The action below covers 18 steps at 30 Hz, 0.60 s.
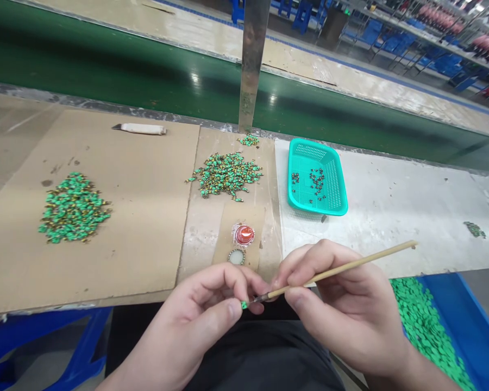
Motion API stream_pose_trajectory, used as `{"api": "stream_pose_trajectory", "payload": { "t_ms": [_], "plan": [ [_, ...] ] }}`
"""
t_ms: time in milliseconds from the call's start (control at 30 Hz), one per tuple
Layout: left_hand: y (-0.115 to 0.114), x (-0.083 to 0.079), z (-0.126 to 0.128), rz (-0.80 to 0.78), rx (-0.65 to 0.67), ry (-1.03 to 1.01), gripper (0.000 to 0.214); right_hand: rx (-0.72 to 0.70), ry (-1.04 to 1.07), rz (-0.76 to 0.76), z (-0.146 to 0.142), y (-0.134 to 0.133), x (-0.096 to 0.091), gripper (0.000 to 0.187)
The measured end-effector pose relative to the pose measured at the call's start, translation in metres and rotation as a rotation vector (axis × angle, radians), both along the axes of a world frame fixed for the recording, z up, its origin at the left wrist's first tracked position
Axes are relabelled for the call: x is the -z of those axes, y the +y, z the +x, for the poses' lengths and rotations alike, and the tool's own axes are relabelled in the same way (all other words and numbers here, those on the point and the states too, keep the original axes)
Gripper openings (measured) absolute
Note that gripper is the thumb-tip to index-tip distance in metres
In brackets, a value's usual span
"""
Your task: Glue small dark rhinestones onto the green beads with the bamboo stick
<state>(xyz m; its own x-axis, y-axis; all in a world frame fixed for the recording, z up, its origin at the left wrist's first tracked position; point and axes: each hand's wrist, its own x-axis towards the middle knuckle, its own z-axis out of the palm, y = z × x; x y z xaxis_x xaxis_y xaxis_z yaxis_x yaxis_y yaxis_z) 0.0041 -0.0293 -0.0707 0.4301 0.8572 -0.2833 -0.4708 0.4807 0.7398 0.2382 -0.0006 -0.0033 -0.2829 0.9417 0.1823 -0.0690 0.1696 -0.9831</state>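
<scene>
Between thumb and fingers, my left hand [206, 312] pinches a small green piece [244, 305]. My right hand [338, 304] grips a thin paintbrush [350, 265] with a pale wooden handle. Its dark tip meets the green piece or sits right beside it; I cannot tell which. Just beyond my hands, a blob of glossy red liquid [245, 234] lies on a cardboard strip, with a bottle cap [237, 257] of whitish stuff below it. Further back is a pile of small green and gold pieces [228, 174].
Another green and gold pile [75, 209] lies on the left cardboard [146, 217], near a white-handled knife [140, 128]. A turquoise basket [338, 190] holds small dark pieces. A blue bin [464, 315] of green pieces stands low at right. A metal post [252, 65] rises behind.
</scene>
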Motion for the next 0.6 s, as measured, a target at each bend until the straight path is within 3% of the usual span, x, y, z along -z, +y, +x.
{"api": "stream_pose_trajectory", "payload": {
  "t_ms": [400, 600],
  "plan": [
    [-0.003, 0.002, -0.001, 0.004, -0.020, 0.051, 0.028, -0.004, 0.020, 0.000, 0.001, -0.001, 0.002, 0.029],
    [-0.001, 0.006, -0.004, -0.064, -0.110, 0.194, 0.044, 0.201, 0.119, 0.176, 0.037, 0.032, 0.003, 0.015]
  ]
}}
